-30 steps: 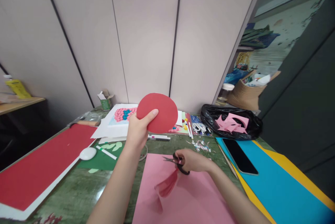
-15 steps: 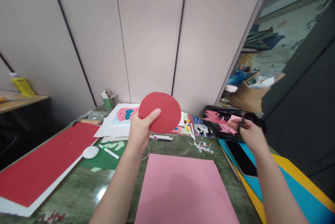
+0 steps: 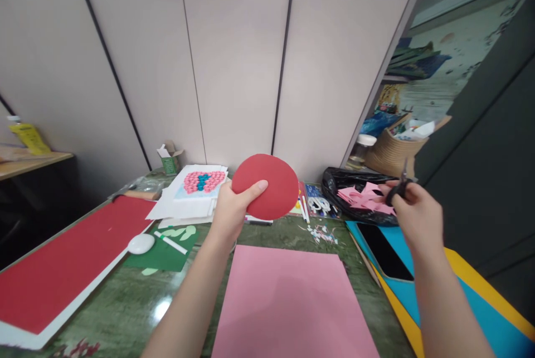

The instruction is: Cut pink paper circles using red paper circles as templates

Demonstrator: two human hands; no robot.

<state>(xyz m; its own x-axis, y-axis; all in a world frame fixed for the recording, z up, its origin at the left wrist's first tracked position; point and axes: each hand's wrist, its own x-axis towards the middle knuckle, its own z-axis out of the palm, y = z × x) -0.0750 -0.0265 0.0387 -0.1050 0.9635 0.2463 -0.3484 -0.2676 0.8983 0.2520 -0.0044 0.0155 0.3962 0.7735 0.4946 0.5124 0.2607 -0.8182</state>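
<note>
My left hand (image 3: 234,204) pinches a red paper circle (image 3: 271,190) by its left edge, thumb on top, held up above the table. Scissors (image 3: 402,185) with dark handles are in my right hand (image 3: 418,213), their blades pointing upward. That hand is over the right side of a black plastic bag (image 3: 330,179) holding pink paper scraps (image 3: 361,199). Below and between my forearms lies a large sheet of pink paper (image 3: 288,296), flat on the green table.
A black phone (image 3: 384,252) rests on blue and yellow sheets (image 3: 472,302) at right. Left are red paper (image 3: 79,252), a white spoon-like piece (image 3: 141,243), a marker (image 3: 170,242) on green paper (image 3: 159,257), and a heart picture (image 3: 203,182). Small paper bits (image 3: 321,233) lie near the bag.
A pink scrap that was at my right hand now lies in the black bag; the hand has drawn back rightward, scissors raised. My left hand with the red circle shifted slightly right and down.
</note>
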